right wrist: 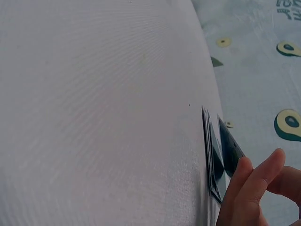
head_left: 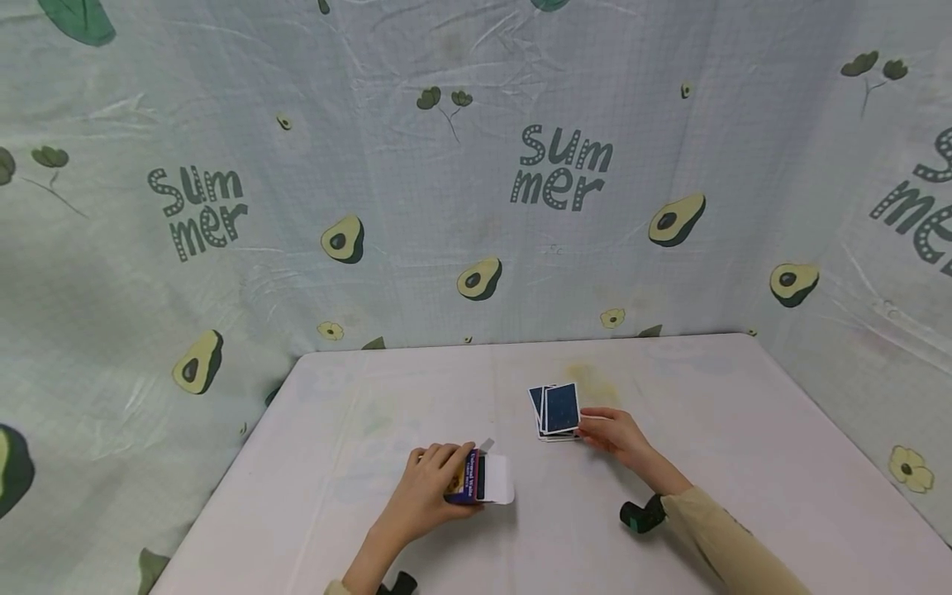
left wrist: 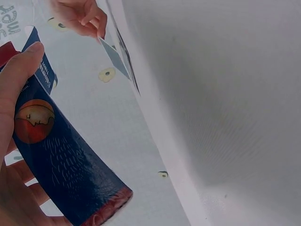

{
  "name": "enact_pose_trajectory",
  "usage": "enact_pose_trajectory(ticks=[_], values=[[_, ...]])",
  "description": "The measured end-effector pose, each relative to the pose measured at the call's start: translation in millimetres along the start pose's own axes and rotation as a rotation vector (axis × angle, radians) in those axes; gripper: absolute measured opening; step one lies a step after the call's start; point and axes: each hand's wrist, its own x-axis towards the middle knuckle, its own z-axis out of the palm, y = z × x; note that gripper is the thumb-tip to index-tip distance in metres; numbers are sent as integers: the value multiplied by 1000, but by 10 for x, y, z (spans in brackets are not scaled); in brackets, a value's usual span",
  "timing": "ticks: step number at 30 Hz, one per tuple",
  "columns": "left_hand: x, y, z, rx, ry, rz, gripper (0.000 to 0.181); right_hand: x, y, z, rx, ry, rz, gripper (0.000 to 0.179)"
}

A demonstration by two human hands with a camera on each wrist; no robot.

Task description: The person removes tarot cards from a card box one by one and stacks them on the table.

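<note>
My left hand grips a dark blue card box with its thumb and fingers around the sides. The white end flap stands folded out, facing right. In the left wrist view the box shows a round orange face picture and a reddish end. Over a small pile of blue-backed cards, my right hand pinches the right edge of one card. That card is tilted, partly above the pile, in the right wrist view.
A white-covered table lies under both hands. Behind it hangs a pale curtain printed with avocados and lettering. Dark devices sit at both wrists.
</note>
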Motion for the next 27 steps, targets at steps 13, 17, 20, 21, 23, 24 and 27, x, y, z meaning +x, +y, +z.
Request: enact_pose_trajectory(ticks=[13,17,20,21,23,24,27], values=[[16,13,-13,14,-8,4,80,122,45,30,-76,42,48,45],[15,17,-16,12,-8,2,80,139,41,30,-101,50,43,45],[14,18,-18,13,-7,3,80,151,39,24,-115,61,44,44],[16,18,-17,13,-8,3,80,153,38,25,-119,69,49,44],[17,19,-12,14,-9,5,80,165,44,17,-122,70,50,44],[18,19,-10,17,-10,7,80,167,45,13,-127,67,52,44],[20,20,-1,20,-10,12,80,164,37,-4,-131,42,60,44]])
